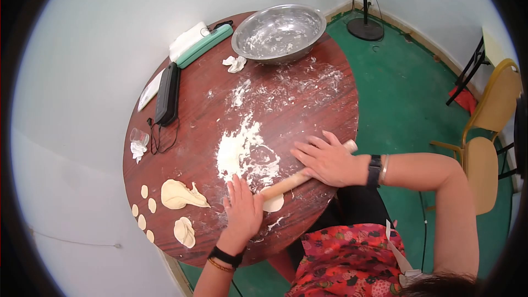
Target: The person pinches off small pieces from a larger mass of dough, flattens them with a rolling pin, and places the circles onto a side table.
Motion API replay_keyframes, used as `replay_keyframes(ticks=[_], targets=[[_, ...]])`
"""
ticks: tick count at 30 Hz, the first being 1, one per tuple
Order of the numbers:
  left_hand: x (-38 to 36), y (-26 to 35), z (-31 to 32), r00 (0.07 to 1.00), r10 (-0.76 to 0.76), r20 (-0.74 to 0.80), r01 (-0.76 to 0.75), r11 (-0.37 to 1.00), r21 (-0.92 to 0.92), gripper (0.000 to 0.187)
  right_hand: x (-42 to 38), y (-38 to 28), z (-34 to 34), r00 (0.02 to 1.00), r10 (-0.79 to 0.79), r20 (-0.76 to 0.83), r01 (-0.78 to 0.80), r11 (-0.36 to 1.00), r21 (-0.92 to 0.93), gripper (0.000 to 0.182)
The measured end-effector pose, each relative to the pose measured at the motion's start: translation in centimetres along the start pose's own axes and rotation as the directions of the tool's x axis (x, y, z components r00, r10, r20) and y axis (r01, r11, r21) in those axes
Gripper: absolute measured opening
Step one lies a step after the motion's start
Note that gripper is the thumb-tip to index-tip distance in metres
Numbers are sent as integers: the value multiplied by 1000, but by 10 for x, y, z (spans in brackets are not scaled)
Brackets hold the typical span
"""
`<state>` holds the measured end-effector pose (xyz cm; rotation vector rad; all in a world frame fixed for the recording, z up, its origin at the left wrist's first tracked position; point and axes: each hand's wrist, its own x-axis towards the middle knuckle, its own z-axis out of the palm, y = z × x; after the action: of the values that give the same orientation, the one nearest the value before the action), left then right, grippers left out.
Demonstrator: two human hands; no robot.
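Note:
A wooden rolling pin (290,183) lies slantwise near the front edge of the round table, under both of my hands. My left hand (243,208) rests flat over its lower left end with the fingers stretched out. Towards the other end, my right hand (328,160) lies on the pin, fingers spread and palm down. A thin round dough wrapper (274,204) shows beneath the pin, beside my left hand. White flour (234,154) is heaped and smeared just beyond the hands. Left of my left hand lie a large lump of dough (179,194) and a small stack of dough wrappers (184,233).
Several small dough pieces (142,222) lie at the table's left edge. A floury metal basin (280,36) stands at the back. A black device (168,94) with a cord, a green-and-white case (204,46) and a glass (139,136) line the left side. A chair (479,170) stands right.

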<state>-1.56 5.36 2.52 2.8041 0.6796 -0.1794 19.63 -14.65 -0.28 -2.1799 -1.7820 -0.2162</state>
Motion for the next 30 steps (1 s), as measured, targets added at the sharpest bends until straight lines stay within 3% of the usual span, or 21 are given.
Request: replay_keyframes(ticks=[3,5,8,12,16,19,22,26,30], targets=[[21,-5,-2,998,-11,-69,13,999,34,68,18,6,9,998,66,-19,-66,998,11,54],[20,-2,-6,999,-13,-36,14,999,30,66,22,7,10,996,82,-43,-83,996,-13,56],[-5,2,-7,999,32,32,-33,999,32,67,-3,-6,-1,990,23,138,-17,999,-39,60],[-43,12,-5,995,63,77,-63,998,-6,69,-37,-23,-17,981,-46,191,25,993,113,66],[-27,2,2,998,26,57,-26,1000,-4,70,-17,-20,-17,984,-22,176,16,999,31,67],[1,-1,-8,1000,0,9,0,1000,2,69,10,-6,7,997,17,69,-17,1000,1,66],[18,-9,-8,999,-30,-12,31,999,16,67,25,-1,14,995,46,90,-51,997,60,64],[-7,-8,-6,996,29,90,-29,1000,-1,69,4,-12,-2,976,-16,217,-3,997,83,64],[-60,9,-5,978,49,204,-35,997,-74,75,-38,-31,-21,956,-134,260,74,971,225,66]])
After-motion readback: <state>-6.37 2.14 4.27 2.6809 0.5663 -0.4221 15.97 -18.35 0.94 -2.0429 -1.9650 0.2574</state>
